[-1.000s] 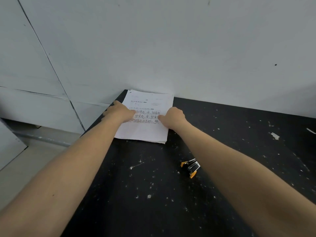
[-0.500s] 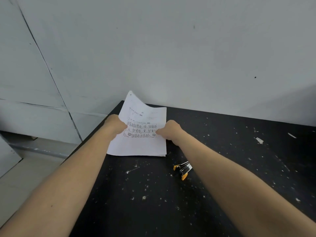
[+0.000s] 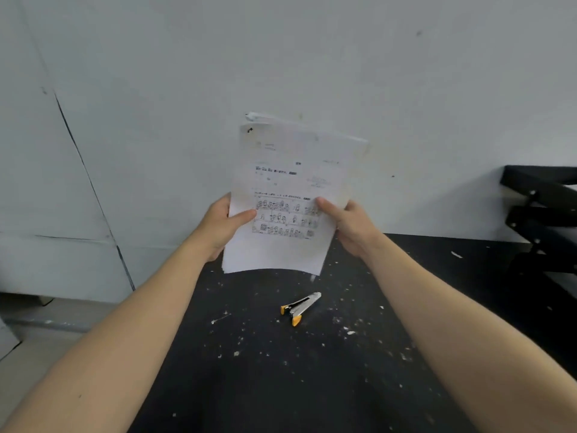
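The papers (image 3: 290, 189), flat on the table (image 3: 281, 385) a second ago, are now lifted upright, left hand (image 3: 218, 228) and right hand (image 3: 351, 228) each pinching a side edge; the stapler (image 3: 300, 307) lies below the grip, likely next.

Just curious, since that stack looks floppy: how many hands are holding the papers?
2. The left hand grips the stack of papers at its left edge; the right hand grips its right edge. No other hand shows.
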`<state>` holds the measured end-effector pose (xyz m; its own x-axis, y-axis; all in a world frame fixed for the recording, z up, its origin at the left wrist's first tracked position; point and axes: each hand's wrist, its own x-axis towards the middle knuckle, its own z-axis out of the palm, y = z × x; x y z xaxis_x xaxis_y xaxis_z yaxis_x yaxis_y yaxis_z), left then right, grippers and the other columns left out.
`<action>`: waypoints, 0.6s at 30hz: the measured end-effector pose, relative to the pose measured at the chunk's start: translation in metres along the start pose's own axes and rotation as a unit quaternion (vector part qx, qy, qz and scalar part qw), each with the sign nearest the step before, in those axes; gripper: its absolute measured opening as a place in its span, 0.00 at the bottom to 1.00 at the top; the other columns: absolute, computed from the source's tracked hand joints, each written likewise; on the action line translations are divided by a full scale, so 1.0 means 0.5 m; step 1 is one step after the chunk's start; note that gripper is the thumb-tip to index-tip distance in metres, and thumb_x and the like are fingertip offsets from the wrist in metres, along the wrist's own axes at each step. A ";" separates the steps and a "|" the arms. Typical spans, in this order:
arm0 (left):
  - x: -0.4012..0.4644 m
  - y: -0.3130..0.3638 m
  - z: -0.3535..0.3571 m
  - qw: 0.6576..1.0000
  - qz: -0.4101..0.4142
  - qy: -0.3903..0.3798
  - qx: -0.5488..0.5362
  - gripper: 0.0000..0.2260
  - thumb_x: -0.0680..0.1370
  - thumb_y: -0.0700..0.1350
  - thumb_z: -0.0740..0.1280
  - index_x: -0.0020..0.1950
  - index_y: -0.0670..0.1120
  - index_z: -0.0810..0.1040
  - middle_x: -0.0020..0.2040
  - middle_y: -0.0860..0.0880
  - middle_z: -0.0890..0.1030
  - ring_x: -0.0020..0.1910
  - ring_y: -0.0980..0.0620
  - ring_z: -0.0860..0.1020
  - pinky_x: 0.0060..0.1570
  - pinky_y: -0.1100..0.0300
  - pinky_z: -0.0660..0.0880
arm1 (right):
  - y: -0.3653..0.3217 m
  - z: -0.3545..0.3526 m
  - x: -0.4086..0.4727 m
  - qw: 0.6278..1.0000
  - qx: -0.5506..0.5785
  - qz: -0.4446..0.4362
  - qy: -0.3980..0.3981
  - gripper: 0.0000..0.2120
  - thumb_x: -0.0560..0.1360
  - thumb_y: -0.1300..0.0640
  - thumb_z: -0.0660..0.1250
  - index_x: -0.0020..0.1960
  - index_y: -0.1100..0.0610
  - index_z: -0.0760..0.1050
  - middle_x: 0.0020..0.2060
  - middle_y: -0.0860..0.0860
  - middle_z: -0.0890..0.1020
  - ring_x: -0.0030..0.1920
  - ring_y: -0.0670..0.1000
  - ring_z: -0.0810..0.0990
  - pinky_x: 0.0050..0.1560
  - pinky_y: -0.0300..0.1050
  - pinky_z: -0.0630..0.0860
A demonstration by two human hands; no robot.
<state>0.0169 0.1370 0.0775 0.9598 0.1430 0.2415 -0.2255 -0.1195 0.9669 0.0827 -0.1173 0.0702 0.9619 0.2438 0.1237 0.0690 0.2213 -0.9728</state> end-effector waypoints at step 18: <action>-0.119 0.085 0.318 0.995 0.032 -0.085 -0.045 0.07 0.79 0.43 0.72 0.56 0.49 0.83 0.53 0.50 0.87 0.53 0.50 0.85 0.55 0.49 0.82 | -0.081 -0.279 -0.300 0.991 -0.113 -0.047 0.051 0.16 0.78 0.58 0.74 0.62 0.64 0.80 0.55 0.57 0.88 0.55 0.59 0.88 0.59 0.63 0.82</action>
<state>-0.0230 -0.0328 0.0910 0.9558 -0.0313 0.2924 -0.2934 -0.0326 0.9554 -0.0273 -0.2945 0.0640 0.9692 0.1324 0.2075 0.2070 0.0180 -0.9782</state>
